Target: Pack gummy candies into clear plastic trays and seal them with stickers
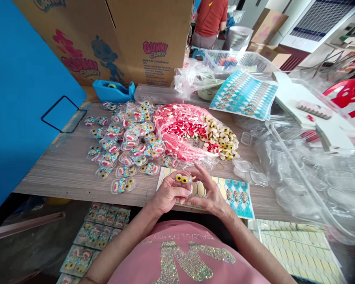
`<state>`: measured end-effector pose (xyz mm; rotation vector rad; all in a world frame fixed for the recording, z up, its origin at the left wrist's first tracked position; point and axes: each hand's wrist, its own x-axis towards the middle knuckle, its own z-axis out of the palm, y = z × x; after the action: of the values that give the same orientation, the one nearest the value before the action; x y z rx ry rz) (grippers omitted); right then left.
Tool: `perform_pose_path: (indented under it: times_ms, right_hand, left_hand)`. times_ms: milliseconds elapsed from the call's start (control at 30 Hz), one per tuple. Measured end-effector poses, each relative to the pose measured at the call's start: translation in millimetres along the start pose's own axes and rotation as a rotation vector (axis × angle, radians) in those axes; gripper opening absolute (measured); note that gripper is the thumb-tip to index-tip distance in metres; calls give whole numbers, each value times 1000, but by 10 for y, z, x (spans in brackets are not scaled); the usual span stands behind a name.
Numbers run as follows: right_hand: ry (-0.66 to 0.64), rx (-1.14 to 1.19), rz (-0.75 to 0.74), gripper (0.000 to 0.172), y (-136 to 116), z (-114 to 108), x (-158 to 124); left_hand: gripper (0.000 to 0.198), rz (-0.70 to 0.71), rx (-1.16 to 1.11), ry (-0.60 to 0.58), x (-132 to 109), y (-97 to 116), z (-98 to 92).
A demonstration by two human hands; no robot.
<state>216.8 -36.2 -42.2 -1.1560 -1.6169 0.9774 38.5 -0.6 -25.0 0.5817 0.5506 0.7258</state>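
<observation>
Left hand: the left hand (168,192), at the lower middle of the frame, is closed on a clear pack (188,186), thumb across its near side.
Right hand: the right hand (213,197) sits at the pack's right edge, thumb and forefinger spread (from where I stand I cannot tell whether they press on it).
Clear pack: held above the table edge, just below the frame's centre; two yellow eye candies (182,179) show in it, and I see no printed label on the side facing up.
Sticker sheet: under the hands lies a sticker sheet (238,197), bare backing over much of its length, printed labels left at its right end.
Done, by my reckoning: a big heap of labelled packs (136,136) left of centre, plus rows of packs (93,228) at lower left.
Left over: plenty, I'd judge; loose red-and-white candies (177,130) and loose yellow eyes (226,138) at centre, clear shells (258,179) at right, printed sheets (244,96) at upper right.
Backing sheets: mostly bare backing sheets (298,252) at lower right suggest many labels are already used.
Farther off: a blue tape dispenser (114,92) and a cardboard box (121,23) at upper left; a person in red (211,17) at top.
</observation>
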Motion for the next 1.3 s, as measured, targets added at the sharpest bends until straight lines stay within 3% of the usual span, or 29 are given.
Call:
perform_pose_path:
  times_ms: [300,633,833,1033,1167,1300]
  right_hand:
    - [-12,-34,8,111,27,-11,-24]
    - [-33,-224,13,111,18,-34,-83]
    - [-96,-156,-63,83,-45,-52,-80]
    - [-101,30,36,52,-141,-45,-48]
    - [-22,-136,-52,33,-262,2,-19]
    - [6,-284,-106,24,-370,32,-1]
  left_hand:
    - [45,11,61,50,-14,0,47]
    - [41,33,147,125,-29,-44,76]
    - [43,14,18,147,-24,-101,58]
    - [46,58,-62,212,-8,-102,66]
    - [47,112,-68,252,-12,-62,89]
    - [46,150,-43,263,-17,-59,105]
